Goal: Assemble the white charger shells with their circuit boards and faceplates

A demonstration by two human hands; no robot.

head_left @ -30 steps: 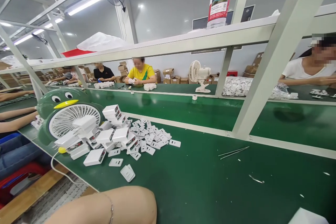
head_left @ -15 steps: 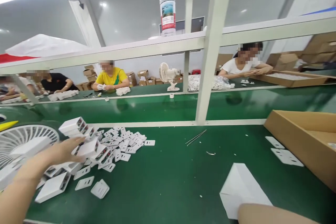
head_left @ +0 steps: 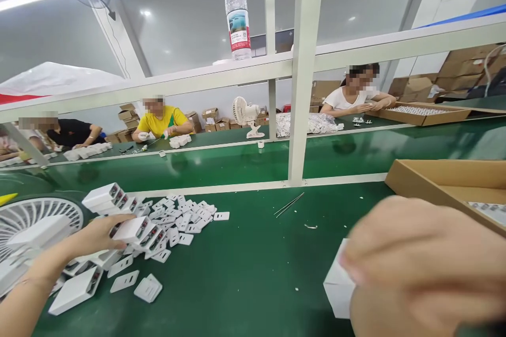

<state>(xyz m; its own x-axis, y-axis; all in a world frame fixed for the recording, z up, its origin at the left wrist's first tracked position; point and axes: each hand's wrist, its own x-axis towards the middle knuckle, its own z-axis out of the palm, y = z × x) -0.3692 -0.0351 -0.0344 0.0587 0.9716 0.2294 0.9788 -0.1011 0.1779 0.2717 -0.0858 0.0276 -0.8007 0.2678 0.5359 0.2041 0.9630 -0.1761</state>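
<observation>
My left hand has its thumb and fingers around the end of a white box-shaped housing on a pile at the left. Many flat white plates with small slots lie beside the housings. My right hand is large and blurred at the lower right, its fingers curled together; what they hold, if anything, I cannot make out. Behind it, partly covered, a white folded piece rests on the green table.
Metal tweezers lie mid-table. An open cardboard box stands at the right, and a white fan at the left. A frame post rises at the table's far edge. People work across the line.
My right hand has risen into view at the lower right, over the white folded piece. My left hand has closed around the end of a housing. The view has shifted slightly.
</observation>
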